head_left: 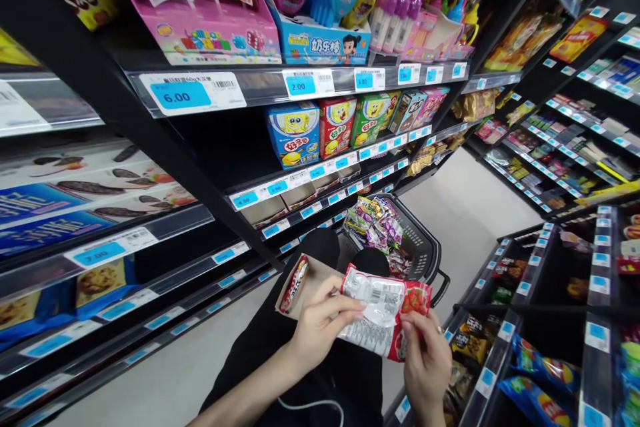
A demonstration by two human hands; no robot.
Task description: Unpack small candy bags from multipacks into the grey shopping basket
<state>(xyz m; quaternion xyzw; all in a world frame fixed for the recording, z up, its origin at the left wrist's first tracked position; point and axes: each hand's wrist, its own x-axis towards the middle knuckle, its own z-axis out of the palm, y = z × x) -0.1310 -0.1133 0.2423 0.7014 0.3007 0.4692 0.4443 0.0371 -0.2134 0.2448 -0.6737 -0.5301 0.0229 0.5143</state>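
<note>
A red and white snack packet [377,300] is held over my lap, its printed back with a barcode facing up. My left hand [317,323] grips it from the left, thumb and fingertips closed on the wrapper. At the packet's right end, my right hand [425,353] pinches the red edge. Just beyond my left hand, an open cardboard box [313,270] rests on my lap with a small red packet [296,285] inside; the rest of its inside is partly hidden by the hand. A dark shopping basket [425,247] with many colourful small packets [375,223] stands on the floor beyond my knees.
Store shelves [195,90] with price labels rise ahead and on the left. They carry a blue cartoon snack box [295,133] and pink display box [215,33]. Low bins [537,280] with snack bags are at right. A pale floor aisle [467,193] runs between.
</note>
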